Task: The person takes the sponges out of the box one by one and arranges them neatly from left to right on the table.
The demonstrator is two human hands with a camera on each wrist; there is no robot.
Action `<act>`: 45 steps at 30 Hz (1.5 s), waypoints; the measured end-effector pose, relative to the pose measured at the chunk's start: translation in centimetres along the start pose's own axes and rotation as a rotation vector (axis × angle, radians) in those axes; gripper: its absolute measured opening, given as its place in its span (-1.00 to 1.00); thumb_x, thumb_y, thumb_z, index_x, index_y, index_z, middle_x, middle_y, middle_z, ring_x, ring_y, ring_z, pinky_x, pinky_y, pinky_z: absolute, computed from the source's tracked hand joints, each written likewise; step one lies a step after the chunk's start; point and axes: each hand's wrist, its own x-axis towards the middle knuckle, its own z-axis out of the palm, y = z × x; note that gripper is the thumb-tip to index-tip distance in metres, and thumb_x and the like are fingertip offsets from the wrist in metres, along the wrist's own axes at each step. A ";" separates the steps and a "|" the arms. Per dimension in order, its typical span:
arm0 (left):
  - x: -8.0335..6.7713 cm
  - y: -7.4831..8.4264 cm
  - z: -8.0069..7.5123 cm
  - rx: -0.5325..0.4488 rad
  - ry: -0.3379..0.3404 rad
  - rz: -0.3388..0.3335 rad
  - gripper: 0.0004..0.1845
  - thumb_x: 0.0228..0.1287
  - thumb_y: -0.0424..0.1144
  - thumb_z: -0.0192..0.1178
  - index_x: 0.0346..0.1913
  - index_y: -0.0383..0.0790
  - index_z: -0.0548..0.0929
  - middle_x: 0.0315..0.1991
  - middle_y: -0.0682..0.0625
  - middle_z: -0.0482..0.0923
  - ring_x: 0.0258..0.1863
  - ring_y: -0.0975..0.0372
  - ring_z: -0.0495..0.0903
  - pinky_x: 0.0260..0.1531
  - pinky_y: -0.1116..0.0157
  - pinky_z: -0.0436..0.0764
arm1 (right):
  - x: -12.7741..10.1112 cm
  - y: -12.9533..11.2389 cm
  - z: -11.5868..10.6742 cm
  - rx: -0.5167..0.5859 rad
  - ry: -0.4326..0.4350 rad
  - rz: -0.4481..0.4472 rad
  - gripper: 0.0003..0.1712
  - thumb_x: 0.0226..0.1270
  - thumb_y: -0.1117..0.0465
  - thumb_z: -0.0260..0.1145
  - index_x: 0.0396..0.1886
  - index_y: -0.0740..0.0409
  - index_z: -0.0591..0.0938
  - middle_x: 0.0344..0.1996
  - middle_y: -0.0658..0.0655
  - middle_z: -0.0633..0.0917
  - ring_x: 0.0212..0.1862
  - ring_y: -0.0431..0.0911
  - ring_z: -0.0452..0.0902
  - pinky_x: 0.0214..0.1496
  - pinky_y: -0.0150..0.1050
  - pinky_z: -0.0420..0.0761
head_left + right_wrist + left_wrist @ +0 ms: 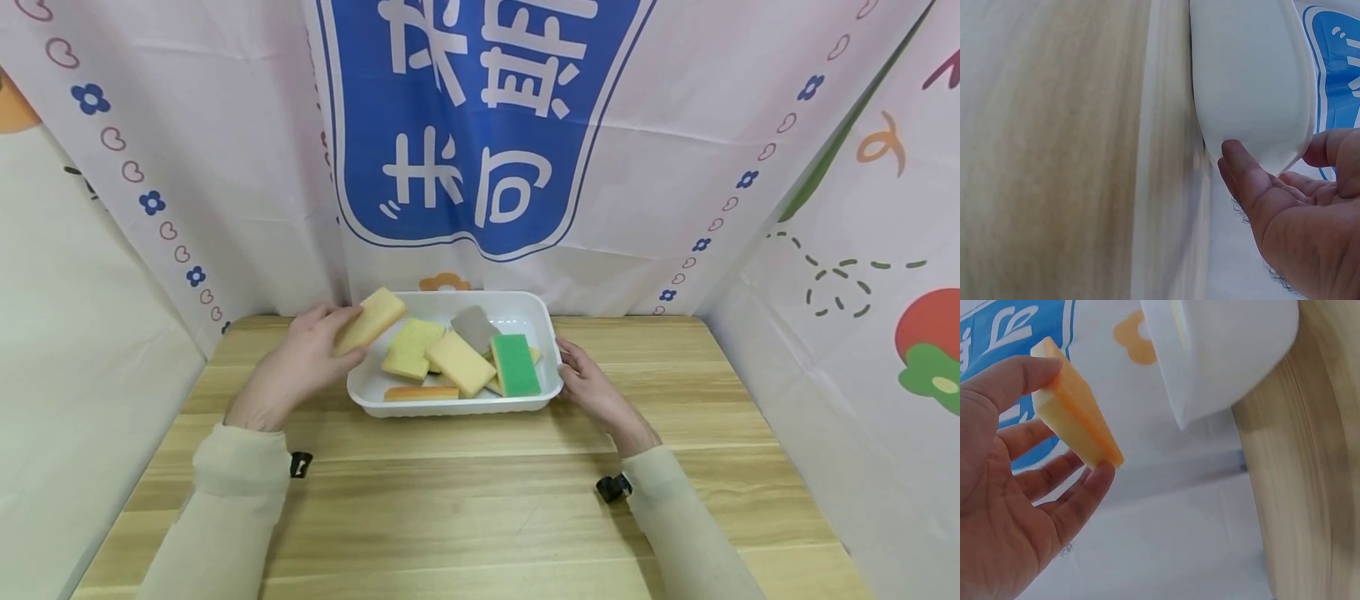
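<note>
While we pinch one yellow sponge between thumb and fingertips of our left hand, just above the left rim of the white plastic tray, we count five more sponges lying inside: three yellow, one grey, one green-topped. All are soft rectangular blocks. Our right hand curls around the tray's right end, thumb pressed to the smooth wall. From the left wrist, the held sponge shows an orange scrubbing layer; from the right wrist, only the tray's rounded underside and wooden table show.
</note>
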 end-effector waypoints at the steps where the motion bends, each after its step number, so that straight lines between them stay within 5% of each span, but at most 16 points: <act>1: -0.3 -0.1 -0.1 0.007 0.006 -0.010 -0.16 0.67 -0.04 0.41 0.80 -0.34 0.41 0.60 -0.54 0.49 0.53 -0.48 0.52 0.56 -0.55 0.53 | 0.0 0.0 0.0 0.006 0.001 0.002 -0.21 0.99 0.25 -0.11 1.00 0.20 -0.10 0.89 0.54 0.16 0.82 0.49 0.31 0.83 0.34 0.47; 12: -2.6 -2.3 -0.4 0.021 0.043 -0.178 -0.12 0.73 0.06 0.33 0.82 -0.37 0.32 0.70 -0.55 0.34 0.62 -0.51 0.36 0.53 -0.62 0.51 | 0.0 0.1 0.1 0.015 -0.004 0.003 -0.21 0.98 0.28 -0.12 1.00 0.22 -0.09 0.88 0.56 0.16 0.82 0.49 0.30 0.83 0.35 0.46; 23: -3.6 -5.1 0.5 0.071 0.087 -0.214 -0.16 0.71 -0.02 0.36 0.72 -0.57 0.38 0.56 -0.71 0.39 0.45 -0.56 0.47 0.38 -0.58 0.60 | 0.1 0.2 0.1 0.016 0.000 0.002 -0.21 0.99 0.27 -0.11 1.00 0.20 -0.09 0.88 0.54 0.17 0.82 0.48 0.30 0.83 0.35 0.46; 31: -4.3 -8.0 1.5 0.101 0.013 -0.281 -0.14 0.72 0.02 0.33 0.65 -0.68 0.37 0.42 -0.79 0.41 0.25 -0.54 0.56 0.06 -0.47 0.76 | 0.0 0.1 0.0 0.015 0.000 0.000 -0.21 0.99 0.27 -0.11 1.00 0.20 -0.09 0.88 0.54 0.17 0.82 0.48 0.30 0.84 0.35 0.45; 38: -4.4 -10.4 2.1 0.155 -0.055 -0.310 -0.17 0.69 -0.05 0.34 0.58 -0.76 0.38 0.33 -0.85 0.44 0.20 -0.63 0.59 0.05 -0.51 0.76 | -0.1 0.0 0.0 0.007 -0.003 -0.004 -0.21 1.00 0.26 -0.11 1.00 0.18 -0.11 0.89 0.53 0.16 0.83 0.48 0.29 0.85 0.35 0.44; 45: -4.5 -11.5 2.1 0.215 -0.094 -0.370 -0.19 0.63 -0.04 0.41 0.36 -0.85 0.45 -0.02 -0.77 0.55 -0.13 -0.53 0.71 -0.24 -0.35 0.85 | -0.1 -0.2 0.2 0.019 0.003 -0.005 -0.21 0.99 0.27 -0.12 1.00 0.22 -0.11 0.88 0.55 0.16 0.82 0.50 0.29 0.84 0.35 0.44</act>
